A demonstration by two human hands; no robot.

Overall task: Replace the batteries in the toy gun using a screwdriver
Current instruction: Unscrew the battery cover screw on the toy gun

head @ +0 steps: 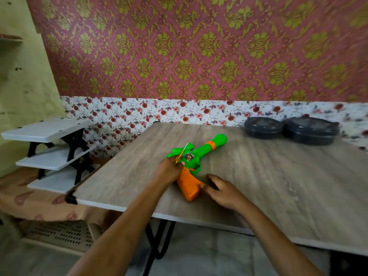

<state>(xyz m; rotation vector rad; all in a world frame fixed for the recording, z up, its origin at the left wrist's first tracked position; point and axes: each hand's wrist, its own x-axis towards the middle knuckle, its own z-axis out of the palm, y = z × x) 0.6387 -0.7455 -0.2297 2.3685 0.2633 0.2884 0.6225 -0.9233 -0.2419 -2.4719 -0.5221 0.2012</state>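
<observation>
A green toy gun (207, 146) with an orange grip lies flat on the wooden table (258, 176), barrel pointing to the far right. My left hand (169, 170) holds a small yellow-handled screwdriver (182, 153), its thin shaft angled up over the gun's body. My right hand (223, 189) lies at the butt of the orange grip, fingertips touching it, fingers loosely bent.
Two dark round lidded containers (263, 128) (310, 131) stand at the table's far right by the wall. A white three-tier shelf rack (53, 154) with black brackets stands to the left of the table. The table's near edge runs just below my forearms.
</observation>
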